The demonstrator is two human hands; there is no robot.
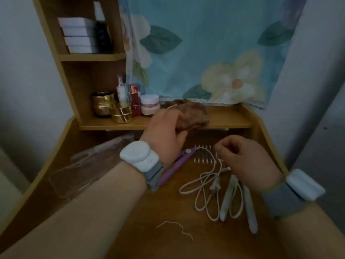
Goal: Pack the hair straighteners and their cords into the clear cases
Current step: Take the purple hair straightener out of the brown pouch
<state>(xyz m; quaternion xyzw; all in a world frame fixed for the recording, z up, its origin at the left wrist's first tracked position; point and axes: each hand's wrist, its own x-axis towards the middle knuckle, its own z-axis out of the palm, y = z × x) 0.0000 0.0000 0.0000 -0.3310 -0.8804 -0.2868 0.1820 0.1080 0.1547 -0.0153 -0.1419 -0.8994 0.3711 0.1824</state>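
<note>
While both hands point(166, 131) point(240, 159) work mid-desk, clear cases point(84, 165) crowd the left edge.

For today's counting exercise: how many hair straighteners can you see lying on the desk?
2: a purple straightener partly under the left wrist, and a white straightener at the right beside the looped cord. Others may be hidden by the arms.

Wooden desk point(130, 230) under cord point(203, 186), straighteners point(249, 208)

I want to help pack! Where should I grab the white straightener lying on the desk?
Grip the white straightener around its middle, coming from above on the right side. It lies flat and long, and the looped white cord crowds its left side, while its right side is bare desk.
</note>
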